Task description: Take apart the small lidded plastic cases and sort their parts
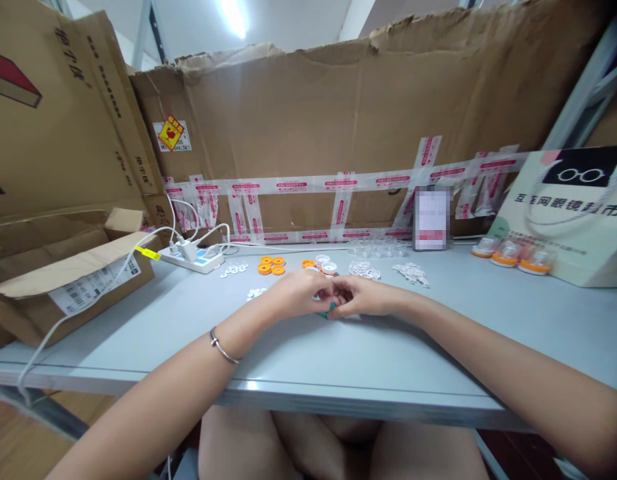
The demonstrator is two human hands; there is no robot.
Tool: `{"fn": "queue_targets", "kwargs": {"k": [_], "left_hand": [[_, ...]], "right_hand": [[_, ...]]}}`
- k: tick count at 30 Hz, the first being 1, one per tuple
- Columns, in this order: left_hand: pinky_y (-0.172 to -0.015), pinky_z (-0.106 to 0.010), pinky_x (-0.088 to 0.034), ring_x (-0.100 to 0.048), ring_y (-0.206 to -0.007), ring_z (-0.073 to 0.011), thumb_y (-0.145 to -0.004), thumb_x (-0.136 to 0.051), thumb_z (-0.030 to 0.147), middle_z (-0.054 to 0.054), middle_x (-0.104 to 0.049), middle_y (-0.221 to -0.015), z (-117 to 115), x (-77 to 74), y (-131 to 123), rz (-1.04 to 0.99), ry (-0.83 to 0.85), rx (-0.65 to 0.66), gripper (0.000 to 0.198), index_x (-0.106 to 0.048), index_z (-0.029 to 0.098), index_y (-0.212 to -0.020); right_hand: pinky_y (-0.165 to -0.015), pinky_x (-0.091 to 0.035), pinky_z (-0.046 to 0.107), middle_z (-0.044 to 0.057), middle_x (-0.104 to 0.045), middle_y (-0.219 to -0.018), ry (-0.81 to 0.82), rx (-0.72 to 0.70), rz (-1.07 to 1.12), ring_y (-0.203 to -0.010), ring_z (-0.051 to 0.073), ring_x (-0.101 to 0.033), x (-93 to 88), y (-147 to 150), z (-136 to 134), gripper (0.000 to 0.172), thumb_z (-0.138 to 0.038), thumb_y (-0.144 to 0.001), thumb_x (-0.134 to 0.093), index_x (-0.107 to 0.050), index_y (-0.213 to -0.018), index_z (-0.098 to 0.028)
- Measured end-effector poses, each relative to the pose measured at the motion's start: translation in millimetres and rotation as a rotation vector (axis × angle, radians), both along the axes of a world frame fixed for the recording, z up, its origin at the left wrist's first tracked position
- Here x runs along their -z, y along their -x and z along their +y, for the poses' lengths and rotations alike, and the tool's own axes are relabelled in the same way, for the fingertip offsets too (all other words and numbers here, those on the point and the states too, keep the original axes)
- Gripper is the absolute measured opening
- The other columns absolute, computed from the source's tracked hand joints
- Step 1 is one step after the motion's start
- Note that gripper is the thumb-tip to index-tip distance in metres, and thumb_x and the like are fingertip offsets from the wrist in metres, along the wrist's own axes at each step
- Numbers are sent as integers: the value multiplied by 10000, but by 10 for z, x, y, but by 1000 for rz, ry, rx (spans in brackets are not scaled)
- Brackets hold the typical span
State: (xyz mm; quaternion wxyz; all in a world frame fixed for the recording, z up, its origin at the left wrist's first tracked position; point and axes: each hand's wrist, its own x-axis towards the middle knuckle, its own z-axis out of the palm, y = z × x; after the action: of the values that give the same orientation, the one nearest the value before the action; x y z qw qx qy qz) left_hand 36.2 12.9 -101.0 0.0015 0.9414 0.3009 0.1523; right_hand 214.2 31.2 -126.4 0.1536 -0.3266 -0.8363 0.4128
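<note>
My left hand (302, 293) and my right hand (362, 297) meet over the middle of the table, fingers bent and closed together. Between their fingertips shows a small teal-green piece (324, 312), mostly covered by the fingers, so its full shape is hidden. Just behind the hands lie white and orange round caps (329, 268). Behind my left hand are orange rings (271, 265) in low stacks. Small white parts (256, 293) lie beside my left wrist. Past my right hand are a heap of white pieces (364, 270) and another white heap (411, 274).
Clear cups (378, 248) stand at the back. Domed containers with orange bases (511, 256) sit by a paper bag (571, 220) at right. A power strip (191, 257) with white cables and an open cardboard box (83, 273) occupy the left. Small clear-white pieces (234, 269) lie nearby.
</note>
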Motion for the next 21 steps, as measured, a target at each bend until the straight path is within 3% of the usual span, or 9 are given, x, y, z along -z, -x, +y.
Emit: {"fn": "queue_targets", "kwargs": {"k": [4,7,10,14,21], "left_hand": [[-590,-197,-349,-500,-607,-93,-681,-500,134,-18,-609,-664,20,-245,249,-26,30,-218,117,-616,128,-690],[-517,-210,-279,-402,-520,-81,-651,-456,122,3,-522,-554,38,-419,498,97,72,-434,139,-577,130,-585],[-471,-229,-209,-318,-463,-75,-593,-431,105,17,-430,-491,43,-486,656,256,187,-583,134,-523,141,-503],[-460,-225,-233,-375,-476,-97,-551,-441,133,4,-477,-521,26,-467,665,346,305,-653,93,-529,152,-529],[-467,-218,-260,-437,-501,-111,-552,-485,155,-31,-554,-551,52,-444,664,397,341,-700,74,-553,138,-528]], "right_hand": [[-571,-348,228,-31,-466,-700,22,39,-31,-642,97,-436,-38,-15,-37,353,-390,-626,-671,-515,-852,-168],[-573,-348,227,-30,-472,-709,17,54,-52,-647,96,-438,-50,-26,-48,363,-400,-622,-676,-522,-858,-170],[-574,-350,227,-29,-475,-720,18,60,-58,-651,96,-441,-47,-35,-43,385,-419,-615,-677,-521,-868,-173],[-581,-356,231,-25,-474,-726,15,57,-56,-657,99,-444,-44,-34,-38,387,-421,-616,-675,-522,-870,-172],[-584,-356,232,-22,-470,-729,11,55,-60,-658,97,-436,-50,-19,-37,372,-407,-626,-670,-518,-866,-167]]}}
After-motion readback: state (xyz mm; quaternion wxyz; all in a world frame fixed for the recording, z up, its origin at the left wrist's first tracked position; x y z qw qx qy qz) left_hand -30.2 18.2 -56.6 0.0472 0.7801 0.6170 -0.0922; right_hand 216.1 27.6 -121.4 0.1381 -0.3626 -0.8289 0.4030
